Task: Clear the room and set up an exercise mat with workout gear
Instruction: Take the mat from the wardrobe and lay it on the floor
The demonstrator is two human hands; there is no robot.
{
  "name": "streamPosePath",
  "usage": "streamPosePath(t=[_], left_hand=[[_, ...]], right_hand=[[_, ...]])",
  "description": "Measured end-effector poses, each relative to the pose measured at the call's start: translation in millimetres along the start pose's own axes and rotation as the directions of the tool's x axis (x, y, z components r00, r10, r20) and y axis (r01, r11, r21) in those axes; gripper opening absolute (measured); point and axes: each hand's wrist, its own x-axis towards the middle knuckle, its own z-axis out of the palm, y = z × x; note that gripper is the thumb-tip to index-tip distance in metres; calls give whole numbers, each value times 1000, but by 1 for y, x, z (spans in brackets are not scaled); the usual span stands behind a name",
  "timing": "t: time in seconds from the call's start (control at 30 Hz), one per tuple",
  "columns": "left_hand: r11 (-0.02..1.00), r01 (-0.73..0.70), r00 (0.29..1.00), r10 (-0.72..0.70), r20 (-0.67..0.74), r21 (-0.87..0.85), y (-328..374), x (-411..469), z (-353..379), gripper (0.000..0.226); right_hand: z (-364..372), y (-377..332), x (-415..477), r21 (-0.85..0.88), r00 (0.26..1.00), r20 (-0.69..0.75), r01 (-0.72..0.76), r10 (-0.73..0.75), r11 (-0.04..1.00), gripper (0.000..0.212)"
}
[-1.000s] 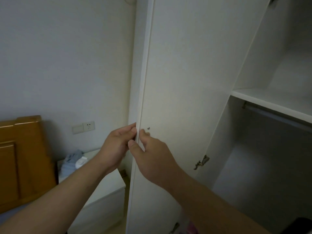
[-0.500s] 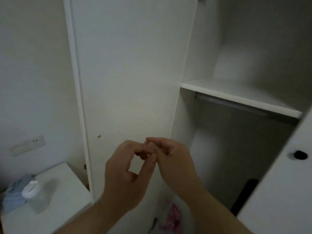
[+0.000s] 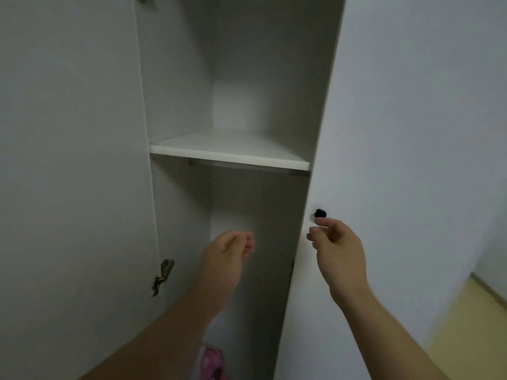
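Both hands empty at open wardrobe, right hand (image 3: 338, 248) just under knob (image 3: 319, 213).
Right fingers (image 3: 323, 222) half curled, thumb and forefinger narrowly apart, forefinger tip just below the knob on the door (image 3: 397, 133); contact cannot be told. Left hand (image 3: 225, 259) left of the knob, before the open bay, fingers loosely curled, touching nothing. Dark sliver (image 3: 293, 266) below the knob at the door edge, possibly gear, too small to tell. Pink bag (image 3: 211, 363) far below. 0.5 s ago the fingertips met together; now hands apart.
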Motion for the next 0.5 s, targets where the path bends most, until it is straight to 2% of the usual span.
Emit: streamPosePath(t=[0.1,0.23,0.37,0.5], left_hand=[[999,51,994,-50,100,-9,-7,8,24,29],[996,88,980,-84,179,-16,-13,8,38,28],[996,90,975,-89,203,5,-13,6,38,24],[996,87,972,-91,216,29,-7,5,35,24]], right_hand=[[-12,2,22,-122,999,-46,20,-26,992,22],[-9,8,48,-276,997,43,75,-66,958,34],[3,11,72,-362,986,93,165,-141,917,26],[5,8,87,-376,993,92,105,-75,920,29]])
